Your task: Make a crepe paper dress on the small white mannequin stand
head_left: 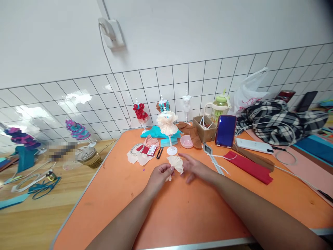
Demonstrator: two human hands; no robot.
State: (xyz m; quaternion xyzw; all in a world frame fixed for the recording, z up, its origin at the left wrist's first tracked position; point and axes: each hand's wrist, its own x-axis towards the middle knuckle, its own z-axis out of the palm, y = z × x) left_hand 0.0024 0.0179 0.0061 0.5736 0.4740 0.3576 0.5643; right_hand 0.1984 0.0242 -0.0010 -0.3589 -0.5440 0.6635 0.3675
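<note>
A pleated cream paper piece [176,164] is pinched between the thumb and fingers of my left hand [159,177], above the orange table [161,215]. My right hand [195,168] is just right of the paper, its fingers spread and slightly blurred, holding nothing that shows. Behind the hands stands a small white mannequin [171,140] dressed in cream ruffles [167,122]. To the left lie more cream paper [140,158], a red and white packet [152,150] and small black snips [159,153].
At the back are a red-dressed mannequin [140,113], a bare mannequin [186,102], a pink bowl [186,141], a wooden box [205,129] and a green-lidded jug [220,106]. Right: a phone [225,131], red paper [249,167], a white power bank [254,146] with cables, and a checked cloth [281,121].
</note>
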